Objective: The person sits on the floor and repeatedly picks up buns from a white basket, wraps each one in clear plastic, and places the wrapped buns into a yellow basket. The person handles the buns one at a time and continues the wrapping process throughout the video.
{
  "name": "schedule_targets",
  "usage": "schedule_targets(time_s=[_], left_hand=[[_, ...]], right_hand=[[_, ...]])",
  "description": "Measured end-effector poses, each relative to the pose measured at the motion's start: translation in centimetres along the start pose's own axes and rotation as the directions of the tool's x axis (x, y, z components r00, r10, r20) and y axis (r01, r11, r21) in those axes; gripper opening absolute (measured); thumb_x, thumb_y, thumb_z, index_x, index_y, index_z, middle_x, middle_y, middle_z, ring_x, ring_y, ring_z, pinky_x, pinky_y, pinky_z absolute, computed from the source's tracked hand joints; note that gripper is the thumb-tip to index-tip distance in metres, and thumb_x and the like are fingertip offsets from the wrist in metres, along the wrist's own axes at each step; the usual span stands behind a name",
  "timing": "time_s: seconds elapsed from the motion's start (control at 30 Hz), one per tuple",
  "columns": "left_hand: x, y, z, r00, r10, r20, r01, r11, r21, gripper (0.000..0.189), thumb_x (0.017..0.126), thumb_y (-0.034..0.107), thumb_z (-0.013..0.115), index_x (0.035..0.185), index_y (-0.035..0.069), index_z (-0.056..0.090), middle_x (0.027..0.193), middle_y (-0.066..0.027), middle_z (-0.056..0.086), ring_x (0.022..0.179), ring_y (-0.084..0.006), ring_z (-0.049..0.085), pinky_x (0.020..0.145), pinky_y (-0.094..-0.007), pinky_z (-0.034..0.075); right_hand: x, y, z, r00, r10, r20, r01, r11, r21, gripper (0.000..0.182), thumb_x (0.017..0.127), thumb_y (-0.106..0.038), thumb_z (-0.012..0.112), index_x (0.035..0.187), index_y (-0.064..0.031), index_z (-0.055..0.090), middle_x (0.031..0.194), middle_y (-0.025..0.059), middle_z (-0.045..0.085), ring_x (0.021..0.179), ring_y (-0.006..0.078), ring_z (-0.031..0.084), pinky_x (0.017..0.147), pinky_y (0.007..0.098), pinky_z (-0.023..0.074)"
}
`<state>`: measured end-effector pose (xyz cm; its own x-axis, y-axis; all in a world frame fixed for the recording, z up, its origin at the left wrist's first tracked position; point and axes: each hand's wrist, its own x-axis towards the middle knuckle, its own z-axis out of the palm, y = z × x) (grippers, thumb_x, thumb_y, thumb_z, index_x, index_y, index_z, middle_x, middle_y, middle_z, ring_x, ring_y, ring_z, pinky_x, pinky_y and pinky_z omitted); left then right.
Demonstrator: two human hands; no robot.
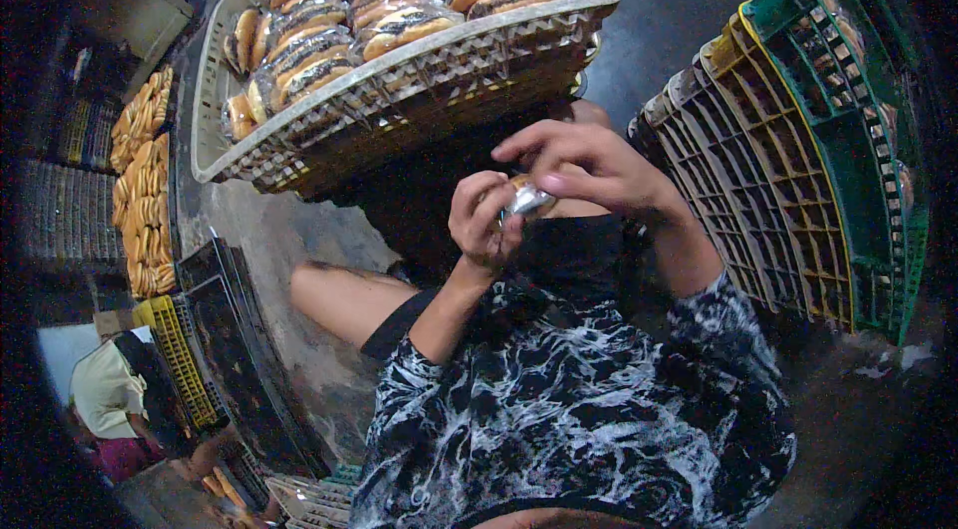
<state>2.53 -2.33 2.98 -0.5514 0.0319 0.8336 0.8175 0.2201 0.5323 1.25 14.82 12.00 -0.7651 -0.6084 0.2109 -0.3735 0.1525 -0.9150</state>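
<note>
My left hand (485, 218) is closed around a small item in a shiny clear wrapper (530, 198), with something brown inside. Its contents are mostly covered by my fingers. My right hand (599, 166) is right beside it, the thumb at the wrapper's edge and the other fingers stretched out above; whether it grips the wrapper is not clear. Just beyond my hands, a pale plastic crate (419, 54) holds many wrapped buns (314, 42) with a dark filling, packed in rows.
Stacked crates, brown (756, 177) and green (838, 140), stand on my right. At left lie rows of unwrapped bread (142, 207), near dark trays (247, 349) and a yellow crate (176, 364). Another person (112, 387) is at the lower left.
</note>
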Motion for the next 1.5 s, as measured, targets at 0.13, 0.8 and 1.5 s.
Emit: schedule_targets(time_s=[0.13,0.8,1.5], left_hand=[[2.5,0.4,-0.7,0.981,0.191,-0.046,-0.195,0.976,-0.099,0.029,0.083,0.032,0.048,0.089,0.004,0.050,0.084,-0.0143,0.051,0.072,-0.0270,0.054,0.061,-0.0353,0.047],[30.8,-18.8,5.9,0.941,0.306,-0.142,-0.291,0.950,0.116,0.028,0.071,0.028,0.063,0.081,0.004,0.052,0.080,-0.0144,0.053,0.074,-0.0283,0.051,0.067,-0.0354,0.041],[29.1,-17.6,9.4,0.504,-0.699,0.507,0.800,0.157,-0.579,0.049,0.080,0.040,0.054,0.111,0.005,0.043,0.098,-0.0046,0.053,0.086,-0.0152,0.053,0.066,-0.0281,0.044]], right_hand=[[3.6,-2.2,-1.0,0.899,0.432,0.071,-0.393,0.867,-0.306,0.027,0.070,-0.019,0.058,0.089,0.0004,0.058,0.084,0.0110,0.061,0.079,0.0179,0.058,0.070,0.0266,0.0440],[14.2,0.0,-13.5,0.743,-0.135,-0.656,-0.141,0.926,-0.350,0.038,0.073,-0.022,0.062,0.102,0.0010,0.052,0.086,0.0139,0.061,0.081,0.0222,0.060,0.071,0.0314,0.0477],[23.4,1.3,-22.6,0.846,-0.206,-0.493,-0.393,0.384,-0.835,0.037,0.060,-0.024,0.068,0.089,-0.0068,0.054,0.095,0.0127,0.053,0.093,0.0301,0.050,0.083,0.0386,0.0378]])
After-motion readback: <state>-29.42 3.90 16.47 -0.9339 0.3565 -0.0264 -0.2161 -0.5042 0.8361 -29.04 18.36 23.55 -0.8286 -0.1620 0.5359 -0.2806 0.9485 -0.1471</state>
